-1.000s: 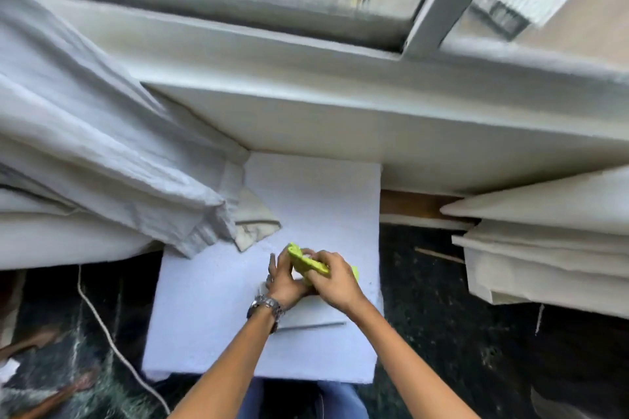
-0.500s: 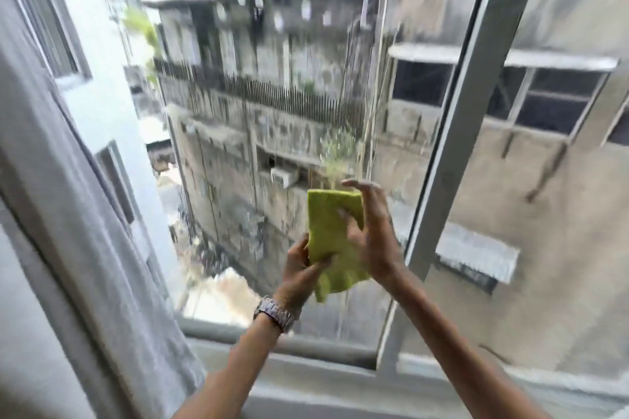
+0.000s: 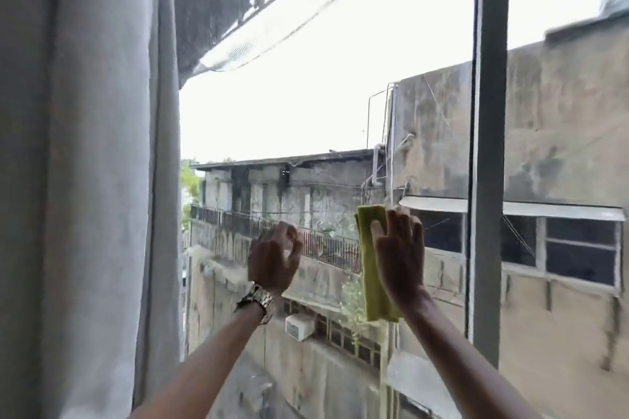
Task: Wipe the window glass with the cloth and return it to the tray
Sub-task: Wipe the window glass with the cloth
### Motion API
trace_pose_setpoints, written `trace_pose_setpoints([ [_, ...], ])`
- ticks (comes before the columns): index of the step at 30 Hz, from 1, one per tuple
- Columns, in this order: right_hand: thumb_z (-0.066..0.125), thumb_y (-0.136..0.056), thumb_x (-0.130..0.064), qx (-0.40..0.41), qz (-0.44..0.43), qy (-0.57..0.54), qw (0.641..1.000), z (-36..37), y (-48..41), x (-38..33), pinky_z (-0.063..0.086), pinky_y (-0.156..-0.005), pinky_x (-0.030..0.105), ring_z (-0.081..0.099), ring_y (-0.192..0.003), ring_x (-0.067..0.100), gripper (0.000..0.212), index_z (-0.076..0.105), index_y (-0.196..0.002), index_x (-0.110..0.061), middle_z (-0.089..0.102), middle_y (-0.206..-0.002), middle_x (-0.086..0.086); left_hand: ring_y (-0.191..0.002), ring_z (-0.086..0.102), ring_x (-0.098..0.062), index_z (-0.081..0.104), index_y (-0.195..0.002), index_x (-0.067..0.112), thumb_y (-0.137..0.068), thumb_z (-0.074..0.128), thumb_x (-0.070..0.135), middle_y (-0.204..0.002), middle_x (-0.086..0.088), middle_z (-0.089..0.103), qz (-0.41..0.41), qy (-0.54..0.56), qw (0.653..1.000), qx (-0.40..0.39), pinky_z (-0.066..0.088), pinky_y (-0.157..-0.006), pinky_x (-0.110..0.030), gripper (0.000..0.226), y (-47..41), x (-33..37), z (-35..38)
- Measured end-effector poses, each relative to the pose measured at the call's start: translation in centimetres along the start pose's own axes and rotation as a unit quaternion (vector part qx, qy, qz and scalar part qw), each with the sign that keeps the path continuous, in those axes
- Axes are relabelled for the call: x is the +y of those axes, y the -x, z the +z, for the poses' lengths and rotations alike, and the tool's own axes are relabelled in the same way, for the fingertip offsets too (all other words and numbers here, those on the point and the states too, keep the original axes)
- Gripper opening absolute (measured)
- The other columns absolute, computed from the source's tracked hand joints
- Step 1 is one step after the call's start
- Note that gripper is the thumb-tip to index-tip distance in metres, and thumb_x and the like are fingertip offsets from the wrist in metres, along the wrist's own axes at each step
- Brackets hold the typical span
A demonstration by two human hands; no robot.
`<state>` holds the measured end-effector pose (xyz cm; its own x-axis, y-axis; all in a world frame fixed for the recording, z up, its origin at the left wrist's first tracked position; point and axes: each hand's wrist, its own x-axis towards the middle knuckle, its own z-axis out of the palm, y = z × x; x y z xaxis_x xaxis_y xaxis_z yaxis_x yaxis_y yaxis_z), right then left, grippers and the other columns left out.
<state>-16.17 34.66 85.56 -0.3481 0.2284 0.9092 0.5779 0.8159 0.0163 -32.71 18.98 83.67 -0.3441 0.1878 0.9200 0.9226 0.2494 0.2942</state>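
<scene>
A folded yellow-green cloth (image 3: 369, 269) is pressed flat against the window glass (image 3: 306, 105) by my right hand (image 3: 400, 255), palm on the cloth and fingers spread upward. My left hand (image 3: 272, 258), with a metal watch at the wrist, hovers just left of the cloth with its fingers loosely curled and nothing in it. It is apart from the cloth. The tray is out of view.
A grey curtain (image 3: 88, 163) hangs along the left side, close to my left arm. A vertical grey window frame bar (image 3: 488, 153) stands just right of my right hand. Old concrete buildings show through the glass.
The view swung up from the tray to the window. Both hands lifted the cloth from the tray to the glass; now my left hand has let go and only the right holds it.
</scene>
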Motion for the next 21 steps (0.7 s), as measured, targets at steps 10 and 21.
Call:
trace_pose_setpoints([
  [10, 0.028, -0.101, -0.062, -0.013, 0.008, -0.057, 0.998, 2.4, -0.5, -1.4, 0.038, -0.122, 0.053, 0.038, -0.149, 0.038, 0.082, 0.038, -0.154, 0.0, 0.039, -0.159, 0.022, -0.159, 0.007, -0.025, 0.003, -0.161, 0.006, -0.091, -0.005, 0.064, -0.171, -0.01, 0.002, 0.017, -0.23, 0.968, -0.103, 0.013, -0.131, -0.053, 0.091, -6.6, -10.4, -3.9],
  [21, 0.023, -0.098, -0.073, 0.096, -0.161, 0.035, 0.982, 3.8, -11.9, -7.6, 0.024, -0.124, 0.044, 0.037, -0.15, 0.03, 0.088, 0.037, -0.156, -0.008, 0.041, -0.161, 0.014, -0.16, 0.006, -0.031, 0.012, -0.16, 0.004, -0.101, 0.003, 0.057, -0.171, -0.016, 0.009, 0.079, -0.122, 0.989, 0.015, 0.002, -0.131, -0.055, 0.08, -6.3, -14.3, 0.9],
])
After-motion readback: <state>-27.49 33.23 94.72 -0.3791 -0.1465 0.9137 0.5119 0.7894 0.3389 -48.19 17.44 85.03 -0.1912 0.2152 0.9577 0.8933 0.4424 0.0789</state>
